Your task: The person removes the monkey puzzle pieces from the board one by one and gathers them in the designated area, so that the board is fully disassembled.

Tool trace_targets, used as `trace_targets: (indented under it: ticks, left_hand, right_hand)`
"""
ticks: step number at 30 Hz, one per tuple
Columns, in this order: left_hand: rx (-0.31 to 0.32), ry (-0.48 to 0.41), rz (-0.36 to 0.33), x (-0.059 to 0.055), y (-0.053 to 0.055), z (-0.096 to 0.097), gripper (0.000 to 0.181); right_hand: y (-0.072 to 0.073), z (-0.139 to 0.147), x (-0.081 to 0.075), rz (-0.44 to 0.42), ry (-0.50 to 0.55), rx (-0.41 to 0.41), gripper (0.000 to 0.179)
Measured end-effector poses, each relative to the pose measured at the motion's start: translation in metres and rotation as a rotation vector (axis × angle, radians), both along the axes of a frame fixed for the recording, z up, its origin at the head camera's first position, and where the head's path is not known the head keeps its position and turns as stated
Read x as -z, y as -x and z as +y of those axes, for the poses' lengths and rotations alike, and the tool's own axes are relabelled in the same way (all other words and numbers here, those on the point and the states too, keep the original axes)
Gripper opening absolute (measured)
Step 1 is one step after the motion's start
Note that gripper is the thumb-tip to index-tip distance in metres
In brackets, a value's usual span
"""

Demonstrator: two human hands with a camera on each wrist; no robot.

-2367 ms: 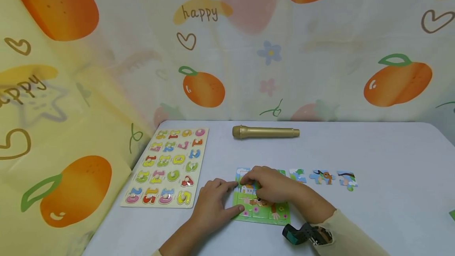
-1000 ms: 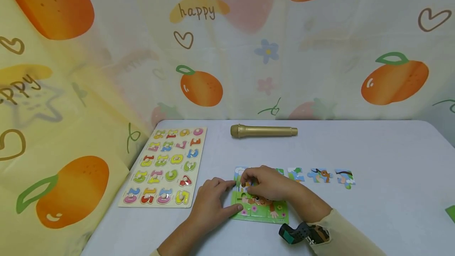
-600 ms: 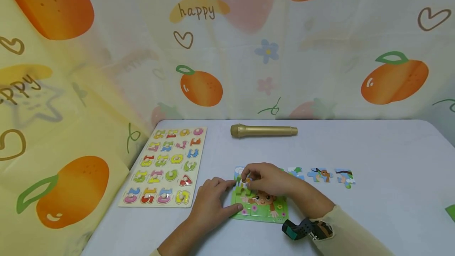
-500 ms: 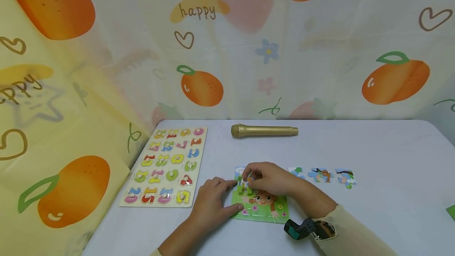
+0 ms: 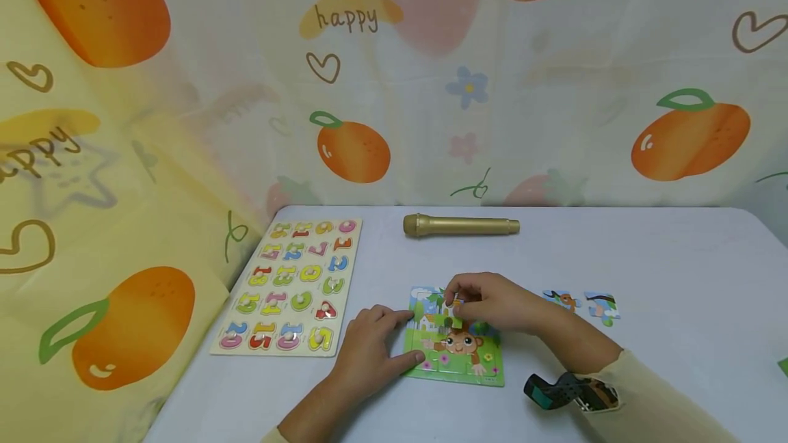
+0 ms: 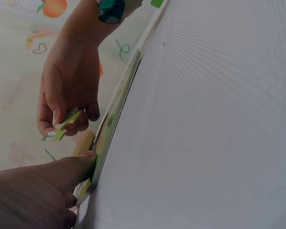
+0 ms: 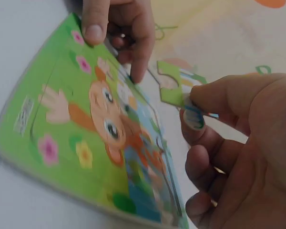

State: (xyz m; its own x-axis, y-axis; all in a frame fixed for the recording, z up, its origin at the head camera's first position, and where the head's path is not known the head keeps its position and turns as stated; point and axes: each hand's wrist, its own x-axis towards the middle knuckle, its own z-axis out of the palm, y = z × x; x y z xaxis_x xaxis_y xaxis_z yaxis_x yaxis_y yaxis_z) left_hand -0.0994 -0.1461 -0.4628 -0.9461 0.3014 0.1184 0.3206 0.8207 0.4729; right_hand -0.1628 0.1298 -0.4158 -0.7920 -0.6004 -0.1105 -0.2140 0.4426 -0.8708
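At five o'clock in the head view lies a monkey puzzle board (image 5: 455, 380). The right hand (image 5: 495, 303) is over its one o'clock side, forearm reaching in from four o'clock, thumb and fingertips pinching a puzzle piece (image 7: 178, 90) raised above the board. At nine o'clock, the left hand (image 5: 369, 344) touches the edge, thumb and index finger spread.

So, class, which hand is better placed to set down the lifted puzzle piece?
Probably the right hand: it pinches the puzzle piece and is nearer the loose pieces. The left hand touches the left side of the puzzle board.
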Motion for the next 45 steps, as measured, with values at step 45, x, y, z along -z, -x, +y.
trace_targets:
  ticks: [45]
  left_hand:
    - [0.005, 0.008, 0.005, 0.001, -0.002, -0.001, 0.066]
  right_hand:
    - [-0.043, 0.087, 0.018, 0.331, -0.292, 0.167, 0.019]
